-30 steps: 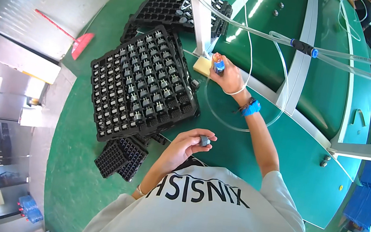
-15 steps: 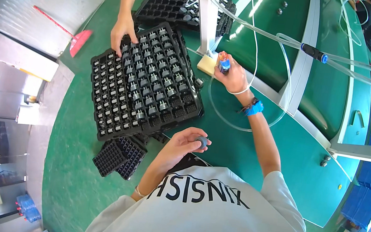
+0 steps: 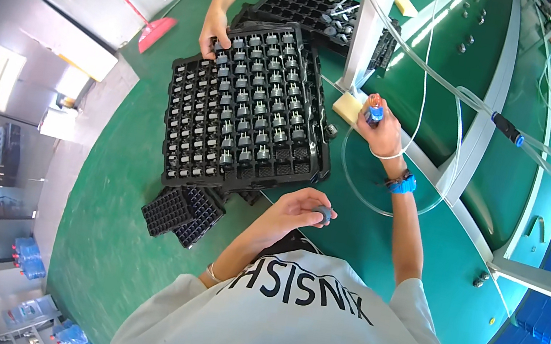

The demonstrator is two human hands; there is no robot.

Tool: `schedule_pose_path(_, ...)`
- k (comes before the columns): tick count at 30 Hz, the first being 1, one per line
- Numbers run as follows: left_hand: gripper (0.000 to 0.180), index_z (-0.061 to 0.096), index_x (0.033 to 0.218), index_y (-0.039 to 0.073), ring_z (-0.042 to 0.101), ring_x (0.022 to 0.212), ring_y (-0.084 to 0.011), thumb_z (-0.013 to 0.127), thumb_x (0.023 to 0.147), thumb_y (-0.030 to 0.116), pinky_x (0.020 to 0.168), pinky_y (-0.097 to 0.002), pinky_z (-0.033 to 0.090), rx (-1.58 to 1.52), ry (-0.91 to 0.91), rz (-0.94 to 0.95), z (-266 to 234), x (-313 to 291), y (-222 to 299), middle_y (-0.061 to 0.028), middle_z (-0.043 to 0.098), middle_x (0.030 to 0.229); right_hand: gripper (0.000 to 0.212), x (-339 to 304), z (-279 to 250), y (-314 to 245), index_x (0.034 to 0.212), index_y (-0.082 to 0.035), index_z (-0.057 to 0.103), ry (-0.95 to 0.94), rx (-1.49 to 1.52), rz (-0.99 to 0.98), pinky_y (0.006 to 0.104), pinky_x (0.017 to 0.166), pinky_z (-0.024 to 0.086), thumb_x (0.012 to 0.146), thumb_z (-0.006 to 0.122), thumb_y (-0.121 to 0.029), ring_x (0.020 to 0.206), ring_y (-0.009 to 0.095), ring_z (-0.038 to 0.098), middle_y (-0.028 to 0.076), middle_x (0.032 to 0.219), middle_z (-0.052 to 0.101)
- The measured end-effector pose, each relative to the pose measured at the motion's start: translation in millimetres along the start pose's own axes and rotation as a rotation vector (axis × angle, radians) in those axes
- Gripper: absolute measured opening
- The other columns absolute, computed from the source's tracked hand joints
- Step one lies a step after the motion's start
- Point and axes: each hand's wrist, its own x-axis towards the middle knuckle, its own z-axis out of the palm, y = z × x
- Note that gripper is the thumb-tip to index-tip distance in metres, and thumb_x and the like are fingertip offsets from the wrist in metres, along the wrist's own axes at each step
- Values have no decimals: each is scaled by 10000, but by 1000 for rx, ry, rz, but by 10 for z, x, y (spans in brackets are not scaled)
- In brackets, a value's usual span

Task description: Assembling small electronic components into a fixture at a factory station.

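My left hand (image 3: 294, 212) is closed around a small dark grey round part (image 3: 322, 215), held low in front of my shirt. My right hand (image 3: 384, 133) grips a small hand tool (image 3: 374, 111) with a blue body and an orange-red top. A yellow foam block (image 3: 347, 108) is right beside it, and a clear tube loops around below. Left of my hands is a large black tray (image 3: 246, 176), its pockets filled with small metal-and-black parts; several pockets at its near right corner hold none. A co-worker's hand (image 3: 215, 34) touches the tray's far left part.
Another black tray (image 3: 291, 3) with parts lies farther back. Smaller black trays (image 3: 168, 213) sit low at the left. A white post (image 3: 368, 35) and clear air tubes with a black connector (image 3: 507, 128) cross the green bench. Loose metal parts (image 3: 482, 279) lie at right.
The whole view has shifted, so the bench, trays and both hands appear farther right. Both hands keep their grips. The co-worker's hand stays at the tray.
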Motion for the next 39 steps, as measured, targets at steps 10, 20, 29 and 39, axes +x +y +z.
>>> schedule_pose_path(10,221,527,1058,58,566,890,-123,552,839,79,808,-262,454,43,23,-12,-51,-25,-13,-87,606,1021,292,0,35,32,969,-8,550,7,-39,-29,403,606,472,736,647,-156,691,380,586,201,768,589)
schedule_pose_path(20,215,532,1043,67,546,888,-107,543,829,55,755,-237,430,88,35,-8,-61,-21,-12,-81,611,1006,344,-5,-19,-21,953,-7,531,-5,-18,27,424,648,453,704,659,-207,729,389,560,206,785,581)
schedule_pose_path(29,209,535,1046,79,541,903,-102,564,839,85,767,-230,426,67,21,-26,-20,-21,-24,-77,611,1012,317,-3,-20,-15,903,-7,516,18,-23,-17,434,635,441,698,659,-202,717,398,548,212,768,570)
schedule_pose_path(39,211,535,1047,67,543,899,-105,561,838,71,760,-225,426,60,11,-10,-62,-11,-22,-82,610,1003,377,8,-46,-19,986,-7,540,-43,-25,46,411,660,468,696,676,-207,752,401,567,205,814,592)
